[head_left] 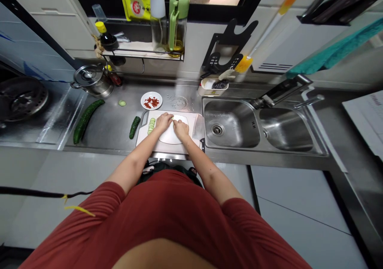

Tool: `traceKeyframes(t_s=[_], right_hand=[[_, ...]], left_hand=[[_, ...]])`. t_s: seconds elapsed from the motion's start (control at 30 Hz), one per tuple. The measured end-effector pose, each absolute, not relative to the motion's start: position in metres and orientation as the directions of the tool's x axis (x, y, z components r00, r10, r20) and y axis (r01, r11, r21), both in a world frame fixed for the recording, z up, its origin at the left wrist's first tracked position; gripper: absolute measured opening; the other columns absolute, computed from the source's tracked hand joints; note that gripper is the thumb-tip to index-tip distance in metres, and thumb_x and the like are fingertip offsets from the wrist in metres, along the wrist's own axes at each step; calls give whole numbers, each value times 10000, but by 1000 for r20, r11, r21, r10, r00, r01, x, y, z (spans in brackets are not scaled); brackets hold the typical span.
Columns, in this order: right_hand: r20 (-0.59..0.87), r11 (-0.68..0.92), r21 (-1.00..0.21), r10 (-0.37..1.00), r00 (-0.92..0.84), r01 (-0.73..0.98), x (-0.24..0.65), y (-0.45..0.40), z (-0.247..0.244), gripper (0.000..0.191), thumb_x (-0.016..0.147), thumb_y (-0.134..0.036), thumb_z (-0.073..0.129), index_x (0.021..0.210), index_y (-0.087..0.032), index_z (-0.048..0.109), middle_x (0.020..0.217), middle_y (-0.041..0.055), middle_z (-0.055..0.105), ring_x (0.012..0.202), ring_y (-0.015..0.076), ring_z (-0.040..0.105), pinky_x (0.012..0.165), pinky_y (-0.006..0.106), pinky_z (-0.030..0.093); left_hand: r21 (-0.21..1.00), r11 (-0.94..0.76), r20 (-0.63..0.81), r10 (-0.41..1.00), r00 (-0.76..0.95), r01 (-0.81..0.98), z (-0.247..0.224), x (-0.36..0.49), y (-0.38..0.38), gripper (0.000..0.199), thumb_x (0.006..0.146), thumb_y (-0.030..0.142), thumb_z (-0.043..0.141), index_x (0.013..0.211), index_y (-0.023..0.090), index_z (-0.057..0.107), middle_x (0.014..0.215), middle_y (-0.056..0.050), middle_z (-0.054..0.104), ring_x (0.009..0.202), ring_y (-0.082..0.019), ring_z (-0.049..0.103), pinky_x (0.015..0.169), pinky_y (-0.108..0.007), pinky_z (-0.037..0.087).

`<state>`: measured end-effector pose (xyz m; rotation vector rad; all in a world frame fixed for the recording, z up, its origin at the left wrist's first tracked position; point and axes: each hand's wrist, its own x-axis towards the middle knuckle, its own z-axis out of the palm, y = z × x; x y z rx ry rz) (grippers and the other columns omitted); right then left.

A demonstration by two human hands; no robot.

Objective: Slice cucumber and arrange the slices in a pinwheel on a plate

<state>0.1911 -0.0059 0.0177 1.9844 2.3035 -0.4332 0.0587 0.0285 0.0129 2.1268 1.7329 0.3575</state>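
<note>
Over a white plate (170,136) on the cutting board (144,141), my left hand (164,122) and my right hand (181,131) meet at the fingertips. Both are closed, pinching a small pale green piece that looks like a cucumber slice (172,118). A row of cucumber slices (151,126) lies on the board just left of my left hand. At the board's right end rests a knife (198,126) with a broad blade and dark handle. Left of the board is a cut piece of cucumber (135,127).
A white dish of chopped red pieces (151,101) stands behind the board. A whole cucumber (87,121), a cucumber end (122,103) and a steel pot (92,81) are leftward. The double sink (230,141) adjoins on the right. Bottles stand on the shelf (140,53) above.
</note>
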Motion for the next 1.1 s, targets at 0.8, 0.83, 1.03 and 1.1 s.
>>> traceKeyframes(t_s=[0.8,0.83,1.03,1.1], right_hand=[[-250,98,-179,958,-142,979,191,-7,15,391,1012,-314,305,1364,-290,472,1127,95,614,955,200,619,835,304,419],[-253,98,-180,957,-143,979,191,-7,15,390,1011,-314,307,1364,-289,471,1128,96,615,958,201,619,838,307,421],[-235,97,-192,962,-142,977,191,-5,13,381,1008,-303,301,1333,-287,499,1101,85,632,949,211,627,826,315,433],[-232,97,-195,962,-142,976,191,-5,14,375,1007,-301,305,1325,-287,505,1102,85,634,948,210,628,823,314,434]], left_hand=[[479,-159,-35,979,200,863,14,59,32,339,904,280,506,1214,258,641,1095,-88,616,1052,-231,559,866,-297,419],[480,-157,-37,979,199,863,14,59,32,338,905,283,505,1213,260,643,1092,-87,616,1048,-231,561,863,-297,420],[473,-175,-20,978,210,864,13,58,32,336,905,291,505,1209,264,645,1081,-82,622,1023,-229,571,842,-296,421],[472,-174,-19,978,207,864,13,58,32,334,904,291,505,1204,261,646,1077,-83,622,1017,-230,572,840,-298,423]])
